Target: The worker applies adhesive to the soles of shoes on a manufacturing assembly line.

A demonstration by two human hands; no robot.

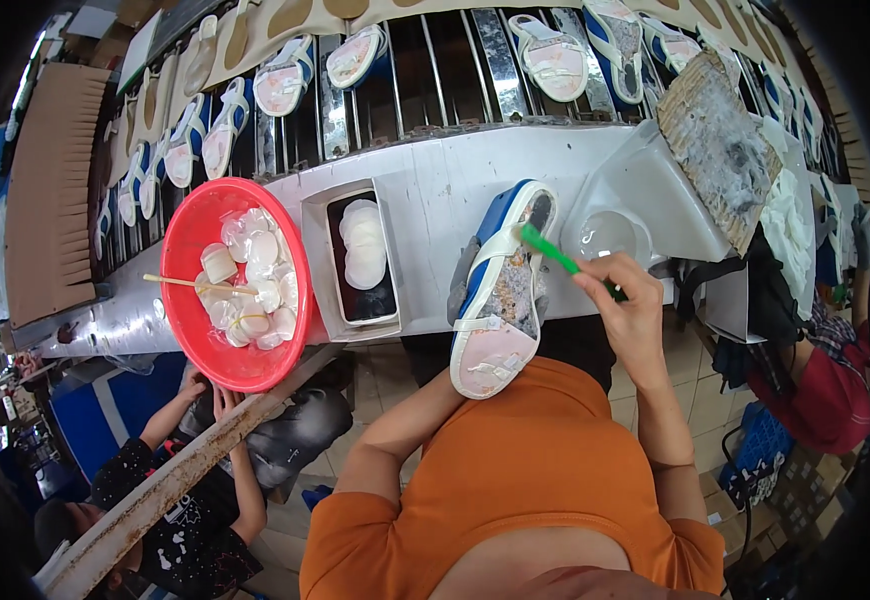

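Note:
A white and blue sandal point(500, 350) is tilted in front of me, its pale pink front part nearest my body and a rough grey patch along its middle. My left hand point(463, 272), seemingly in a grey glove, grips it from beneath; only grey finger parts show at both sides, the rest being hidden behind the sandal. A green-handled brush point(552, 250) is pinched in the closed fingers of my right hand point(630, 300). Its tip touches the sandal near the far end, beside a white strap.
Left on the bench point(435, 170) are a red basin point(185, 350) of whitish discs with a stick across it, and a white box point(393, 300). A clear plastic tray point(645, 180) and frayed board point(720, 140) lie right. Sandals line a roller conveyor point(435, 70). A person point(175, 510) sits lower left.

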